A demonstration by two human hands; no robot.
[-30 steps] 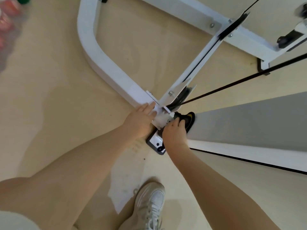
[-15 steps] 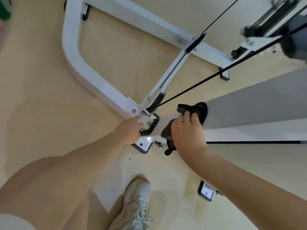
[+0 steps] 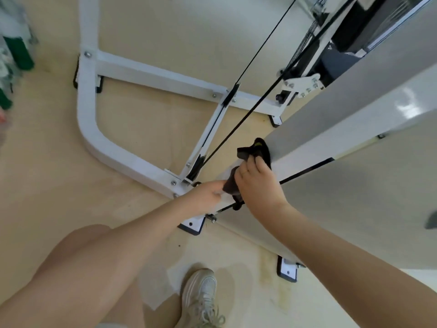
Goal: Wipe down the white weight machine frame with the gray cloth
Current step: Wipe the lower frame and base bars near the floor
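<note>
Centre of the frame: the right hand (image 3: 257, 183) has its fingers (image 3: 254, 165) curled over the dark gray cloth (image 3: 256, 150), pressing it onto the slanted upright of the white frame (image 3: 331, 129). The left hand (image 3: 209, 191) grips the frame's base joint, fingers curled, just beside the cloth. A yellow tag on the cloth is unreadable.

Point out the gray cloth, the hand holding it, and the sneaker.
gray cloth (image 3: 261, 150), head view, on the dark fold above the fingers.
right hand (image 3: 259, 183), head view, on the back of the hand.
sneaker (image 3: 201, 294), head view, on the laced upper.
</note>
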